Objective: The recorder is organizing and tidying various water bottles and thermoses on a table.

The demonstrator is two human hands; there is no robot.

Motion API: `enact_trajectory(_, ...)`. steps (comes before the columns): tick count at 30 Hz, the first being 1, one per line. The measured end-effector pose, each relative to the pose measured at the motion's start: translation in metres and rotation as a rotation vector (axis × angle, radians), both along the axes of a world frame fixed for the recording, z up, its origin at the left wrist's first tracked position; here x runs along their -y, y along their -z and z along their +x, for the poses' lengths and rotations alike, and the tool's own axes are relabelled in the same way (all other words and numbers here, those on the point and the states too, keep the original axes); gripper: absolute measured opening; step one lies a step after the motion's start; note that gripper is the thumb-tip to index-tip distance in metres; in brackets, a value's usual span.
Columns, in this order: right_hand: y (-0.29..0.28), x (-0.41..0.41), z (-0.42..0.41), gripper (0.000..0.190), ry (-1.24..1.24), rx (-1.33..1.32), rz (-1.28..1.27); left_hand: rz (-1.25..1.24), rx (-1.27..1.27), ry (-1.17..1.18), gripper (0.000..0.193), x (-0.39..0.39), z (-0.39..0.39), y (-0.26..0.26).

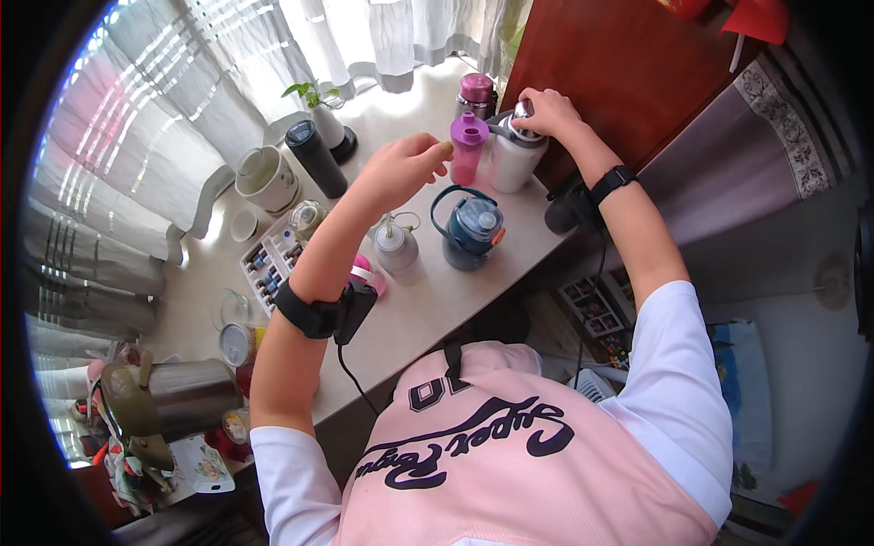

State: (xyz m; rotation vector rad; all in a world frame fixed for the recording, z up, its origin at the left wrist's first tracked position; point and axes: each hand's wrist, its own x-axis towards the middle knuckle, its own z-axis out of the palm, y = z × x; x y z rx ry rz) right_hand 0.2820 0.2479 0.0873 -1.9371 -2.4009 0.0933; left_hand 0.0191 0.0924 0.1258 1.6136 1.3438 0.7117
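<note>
My right hand point(552, 112) grips a shiny metal cap point(523, 110) at the top of a large white bottle point(511, 164). A grey handle loop point(502, 133) surrounds the bottle's neck. To its left, my left hand point(410, 167) hovers above the table with loosely curled fingers and nothing visible in it. Its fingertips are close to a pink tumbler with a purple lid point(468, 147), seemingly without touching it. Behind that stands a flask with a pink cap point(476, 92). A dark blue bottle with a clear lid and carry strap point(472, 235) is nearer to me.
A grey bottle point(396, 249), a pink bottle point(369, 273), a black tumbler point(317, 160), a potted plant point(326, 119) and a white pot point(270, 181) stand leftward. Beyond are a tray of small vials point(270, 263) and a steel kettle point(184, 396). A reddish wooden panel point(601, 75) rises right.
</note>
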Motion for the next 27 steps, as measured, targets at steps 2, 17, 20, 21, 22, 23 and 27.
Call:
enact_trajectory(2,-0.003,0.004,0.002,0.057,-0.015,0.009,-0.012,0.001,-0.025,0.012,0.045,-0.001,0.002,0.0)
enact_trajectory(17,-0.01,0.041,0.035,0.057,0.055,-0.03,0.039,0.056,-0.033,0.124,0.042,-0.013,0.031,0.013)
enact_trajectory(20,-0.01,0.045,0.039,0.057,0.07,-0.03,0.043,0.046,-0.017,0.132,0.043,-0.011,0.033,0.012)
enact_trajectory(21,-0.01,0.045,0.04,0.058,0.073,-0.028,0.045,0.046,-0.017,0.133,0.043,-0.011,0.033,0.012)
enact_trajectory(22,-0.01,0.046,0.041,0.058,0.073,-0.028,0.045,0.048,-0.016,0.136,0.043,-0.011,0.033,0.012)
enact_trajectory(23,-0.009,0.046,0.041,0.058,0.07,-0.03,0.046,0.049,-0.014,0.138,0.042,-0.011,0.033,0.013)
enact_trajectory(27,-0.006,0.047,0.045,0.059,0.069,-0.025,0.047,0.041,-0.021,0.136,0.042,-0.009,0.034,0.012)
